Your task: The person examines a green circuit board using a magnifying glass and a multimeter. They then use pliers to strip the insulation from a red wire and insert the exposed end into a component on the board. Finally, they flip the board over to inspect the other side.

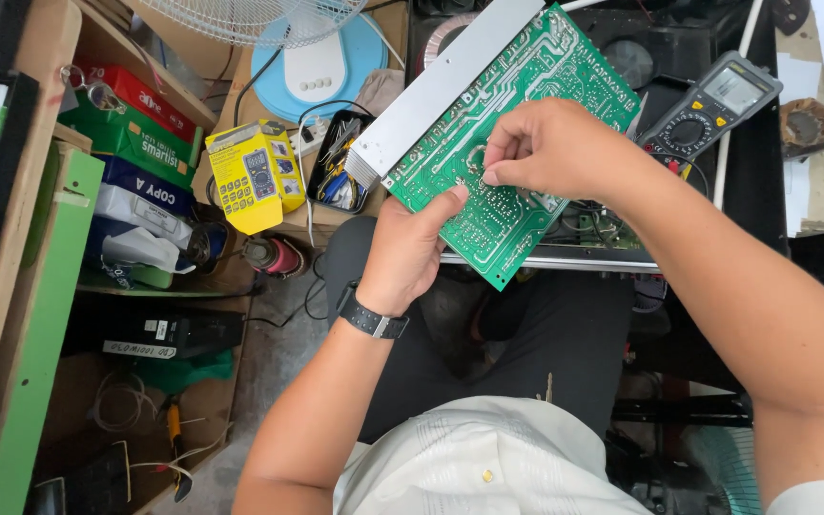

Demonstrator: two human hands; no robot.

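Note:
A green circuit board (517, 105) with a long silver heat sink (431, 91) along its upper left edge is held tilted above my lap. My left hand (402, 253), a black watch on its wrist, grips the board's lower left edge with the thumb on the solder side. My right hand (550, 148) rests on the middle of the board, its fingertips pinched together at a spot on the green surface. Whether something small sits between those fingertips cannot be told.
A multimeter (712, 105) lies at the upper right on a black open device (622, 243). A yellow meter box (255, 176), a black tray of small parts (336, 162) and a fan base (317, 62) sit at the upper left. Shelves (40, 286) with boxes stand left.

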